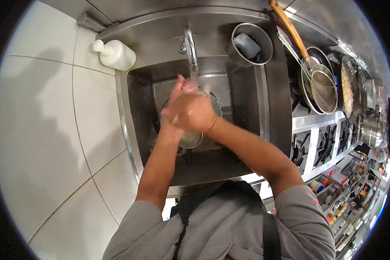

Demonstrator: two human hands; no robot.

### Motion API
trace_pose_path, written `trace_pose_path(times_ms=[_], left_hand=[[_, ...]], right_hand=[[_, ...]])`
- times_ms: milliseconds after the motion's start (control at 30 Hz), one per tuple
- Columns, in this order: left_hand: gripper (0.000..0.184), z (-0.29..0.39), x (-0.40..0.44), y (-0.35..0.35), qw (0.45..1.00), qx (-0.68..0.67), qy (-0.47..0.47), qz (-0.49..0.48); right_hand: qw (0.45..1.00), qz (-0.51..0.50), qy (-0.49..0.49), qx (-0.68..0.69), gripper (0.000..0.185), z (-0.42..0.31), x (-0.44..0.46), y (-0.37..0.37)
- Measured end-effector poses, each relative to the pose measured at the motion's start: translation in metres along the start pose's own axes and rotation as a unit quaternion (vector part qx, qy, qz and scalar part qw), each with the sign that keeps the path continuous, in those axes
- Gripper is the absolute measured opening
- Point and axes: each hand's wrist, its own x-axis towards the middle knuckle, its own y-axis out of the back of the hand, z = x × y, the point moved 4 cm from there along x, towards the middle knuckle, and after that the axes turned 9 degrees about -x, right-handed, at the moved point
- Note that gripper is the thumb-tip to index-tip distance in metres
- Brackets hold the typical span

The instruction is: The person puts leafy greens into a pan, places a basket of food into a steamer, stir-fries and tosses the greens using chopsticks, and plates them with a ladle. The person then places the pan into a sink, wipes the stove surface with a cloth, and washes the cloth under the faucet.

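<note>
Both hands are together under the faucet (190,52), wet and slightly blurred by motion. My right hand (195,112) lies across the top, its fingers curled over the other hand. Beneath it, my left hand (175,92) shows only in part, with some fingers stretched out towards the spout. Water runs from the spout onto the hands. Below them, a round metal vessel (193,141) stands in the sink (242,143), largely hidden by the hands and forearms.
A white pump bottle (119,55) stands on the tiled ledge left of the sink. At the back right corner, a metal pot (264,54) holds a grey block-like item. Strainers (324,91) and a wooden handle (290,28) lie beside the stove burners (325,145) on the right.
</note>
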Motion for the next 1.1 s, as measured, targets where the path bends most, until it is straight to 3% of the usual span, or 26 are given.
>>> trace_pose_path(times_ms=[33,100,133,167,200,233,267,333,367,400,433,500,567,600,700,800,900,933,967,1000,1033,1067,1100], left_hand=[[0.047,-0.023,-0.015,-0.027,0.994,-0.001,-0.053,0.091],[0.045,-0.035,-0.019,-0.05,0.958,0.079,-0.135,0.242],[0.045,-0.026,-0.012,-0.027,0.972,0.095,-0.121,0.177],[0.044,-0.007,-0.002,0.017,0.982,0.112,-0.109,0.105],[0.044,-0.004,0.001,-0.001,0.987,0.127,-0.097,0.033],[0.046,-0.012,-0.007,-0.009,0.993,0.105,-0.056,0.023],[0.044,-0.017,-0.005,-0.03,0.988,0.094,-0.073,0.096],[0.04,-0.024,0.001,-0.046,0.962,0.072,-0.108,0.24],[0.034,-0.021,0.006,-0.038,0.96,0.091,-0.089,0.251],[0.028,-0.018,0.009,-0.035,0.957,0.109,-0.07,0.261],[0.022,-0.013,0.01,-0.035,0.961,0.12,-0.066,0.239],[0.02,-0.005,0.002,-0.084,0.97,0.086,-0.081,0.213],[0.025,0.019,-0.009,-0.104,0.98,0.06,-0.109,0.157],[0.024,0.032,-0.013,-0.118,0.981,0.065,-0.133,0.123],[0.02,0.05,-0.049,-0.167,0.976,0.071,-0.198,0.064],[0.021,0.072,-0.069,-0.157,0.968,0.066,-0.233,0.069],[0.027,0.077,-0.081,-0.11,0.962,0.097,-0.234,0.103],[0.027,0.076,-0.081,-0.083,0.956,0.111,-0.244,0.119],[0.03,0.061,-0.058,-0.051,0.99,0.051,-0.102,-0.088],[0.031,0.039,-0.047,-0.042,0.995,0.042,-0.074,-0.051],[0.033,0.017,-0.036,-0.035,0.998,0.031,-0.047,-0.014],[0.034,0.0,-0.047,-0.036,0.953,0.07,-0.133,0.264],[0.031,-0.007,-0.036,-0.027,0.987,0.017,-0.076,0.141]], right_hand=[[0.997,-0.068,-0.031,-0.022,0.026,0.01,0.003,-0.004],[0.986,-0.066,-0.152,-0.018,0.03,0.034,0.016,0.003],[0.975,-0.064,-0.212,-0.018,0.032,0.041,0.017,0.005],[0.987,0.001,-0.161,-0.021,0.031,0.034,0.018,0.01],[0.992,0.063,-0.108,-0.024,0.031,0.022,0.011,0.015],[0.989,0.085,-0.12,-0.023,0.031,0.023,0.008,0.016],[0.985,0.108,-0.132,-0.021,0.032,0.024,0.005,0.018],[0.958,0.082,-0.274,-0.012,0.035,0.065,0.014,0.016],[0.931,0.104,-0.342,0.071,0.038,0.105,0.01,-0.013],[0.888,0.053,-0.367,0.271,0.039,0.105,0.009,-0.014],[0.806,0.001,-0.377,0.457,0.043,0.103,0.009,-0.014],[0.542,-0.106,-0.349,0.757,0.054,0.085,0.009,-0.004],[0.744,-0.226,-0.328,0.537,0.052,0.073,-0.015,-0.001],[0.817,-0.277,-0.303,0.406,0.051,0.07,-0.023,-0.003],[0.946,-0.179,-0.192,0.191,0.049,0.077,-0.041,-0.028],[0.946,-0.247,-0.21,0.013,0.046,0.114,-0.035,-0.025],[0.938,-0.23,-0.257,0.031,0.046,0.153,-0.034,-0.021],[0.933,-0.177,-0.282,0.135,0.047,0.152,-0.034,-0.024],[0.915,-0.122,-0.302,0.237,0.048,0.146,-0.03,-0.031],[0.884,-0.067,-0.317,0.337,0.05,0.136,-0.025,-0.039],[0.877,-0.088,-0.316,0.352,0.052,0.1,-0.01,-0.021],[0.868,-0.109,-0.316,0.366,0.055,0.055,0.0,-0.003],[0.907,-0.064,-0.269,0.317,0.047,0.025,-0.006,-0.015]])
